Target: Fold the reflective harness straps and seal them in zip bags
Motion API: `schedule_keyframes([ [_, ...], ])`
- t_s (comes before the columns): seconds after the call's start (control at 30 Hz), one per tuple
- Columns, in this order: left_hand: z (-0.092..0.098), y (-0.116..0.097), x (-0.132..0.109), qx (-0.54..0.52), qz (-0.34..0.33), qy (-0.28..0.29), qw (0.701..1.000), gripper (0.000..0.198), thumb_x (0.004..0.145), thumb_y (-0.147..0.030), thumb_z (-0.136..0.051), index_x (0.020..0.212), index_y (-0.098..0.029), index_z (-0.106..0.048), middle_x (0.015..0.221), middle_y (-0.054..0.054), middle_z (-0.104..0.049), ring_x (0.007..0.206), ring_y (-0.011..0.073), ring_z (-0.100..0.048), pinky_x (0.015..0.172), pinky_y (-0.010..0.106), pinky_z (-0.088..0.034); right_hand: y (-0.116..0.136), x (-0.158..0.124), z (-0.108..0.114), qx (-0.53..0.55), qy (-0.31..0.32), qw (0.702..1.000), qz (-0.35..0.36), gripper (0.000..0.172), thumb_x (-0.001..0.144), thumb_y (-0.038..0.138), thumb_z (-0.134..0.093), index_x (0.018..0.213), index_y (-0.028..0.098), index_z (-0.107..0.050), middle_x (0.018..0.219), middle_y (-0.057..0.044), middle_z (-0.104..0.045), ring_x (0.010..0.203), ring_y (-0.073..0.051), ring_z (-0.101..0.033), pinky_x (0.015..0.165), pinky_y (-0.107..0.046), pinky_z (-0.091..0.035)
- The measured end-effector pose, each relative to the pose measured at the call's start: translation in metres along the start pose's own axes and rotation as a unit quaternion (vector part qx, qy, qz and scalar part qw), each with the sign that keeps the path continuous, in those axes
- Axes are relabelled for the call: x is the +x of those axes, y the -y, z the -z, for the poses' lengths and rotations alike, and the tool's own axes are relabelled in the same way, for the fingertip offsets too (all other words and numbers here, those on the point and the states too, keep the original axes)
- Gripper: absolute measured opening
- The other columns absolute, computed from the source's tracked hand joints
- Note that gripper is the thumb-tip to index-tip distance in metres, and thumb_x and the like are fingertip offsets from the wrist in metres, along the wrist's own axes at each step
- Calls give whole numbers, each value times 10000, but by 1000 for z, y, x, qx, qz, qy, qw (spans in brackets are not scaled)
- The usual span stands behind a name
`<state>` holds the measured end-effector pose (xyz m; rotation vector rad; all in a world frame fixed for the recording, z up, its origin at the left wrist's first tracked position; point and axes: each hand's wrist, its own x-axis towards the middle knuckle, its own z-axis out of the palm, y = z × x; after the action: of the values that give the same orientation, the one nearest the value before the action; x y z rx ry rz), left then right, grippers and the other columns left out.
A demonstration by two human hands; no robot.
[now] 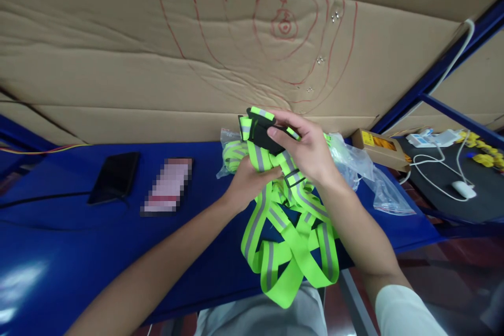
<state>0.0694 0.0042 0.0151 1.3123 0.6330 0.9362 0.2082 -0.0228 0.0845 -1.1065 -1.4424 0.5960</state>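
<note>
A bright yellow-green reflective harness (293,241) with grey stripes hangs in loops from my hands over the table's front edge. My right hand (305,147) is closed on its black buckle (265,134), thumb lying across the front. Lower and to the left, my left hand (250,181) grips the straps just below the buckle, with its fingers partly hidden behind the webbing. A black strap slider (294,178) sits on the strap under my right hand. Behind my left hand, a clear bag (232,157) holds more rolled green webbing.
On the blue table (212,244) at the left lie a black tablet-like device (114,176) with a cable and a phone (167,186). Another clear plastic bag (378,184) and an open cardboard box (380,149) are at the right. A cardboard wall (118,79) rises behind.
</note>
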Motion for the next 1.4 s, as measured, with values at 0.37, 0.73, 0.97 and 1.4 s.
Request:
schedule_keyframes([
  [0.37, -8, -2, -11, -198, 94, 118, 969, 414, 645, -287, -931, 1011, -173, -773, 1028, 68, -802, 1001, 296, -746, 941, 431, -565, 6, -2, 5, -25, 24, 999, 28, 295, 886, 310, -717, 1163, 216, -755, 1103, -20, -751, 1027, -186, -681, 963, -331, -542],
  [0.73, -4, -2, -16, -164, 122, 247, 947, 369, 753, -250, -876, 1096, -173, -766, 1063, 83, -804, 1043, 278, -747, 926, 369, -582, 25, -8, 42, -173, 87, 972, 129, 292, 945, 295, -683, 1231, 294, -744, 1193, -31, -743, 1072, -205, -705, 960, -353, -579],
  [0.97, -5, -22, -23, -259, 144, 239, 925, 228, 837, -210, -796, 1058, -159, -779, 972, 80, -814, 916, 260, -782, 908, 399, -609, 39, -25, 44, -366, 73, 895, 246, 457, 980, 151, -583, 1343, 416, -668, 1250, 26, -723, 1102, -206, -706, 945, -335, -590],
  [1.4, 7, -23, -3, -240, 173, 124, 947, 546, 903, -568, -682, 1242, -140, -691, 1054, 135, -795, 1013, 300, -759, 905, 390, -580, 25, -7, 49, -274, 323, 890, 167, 311, 1015, 256, -575, 1297, 285, -703, 1420, -66, -630, 1241, -209, -651, 1049, -390, -538],
])
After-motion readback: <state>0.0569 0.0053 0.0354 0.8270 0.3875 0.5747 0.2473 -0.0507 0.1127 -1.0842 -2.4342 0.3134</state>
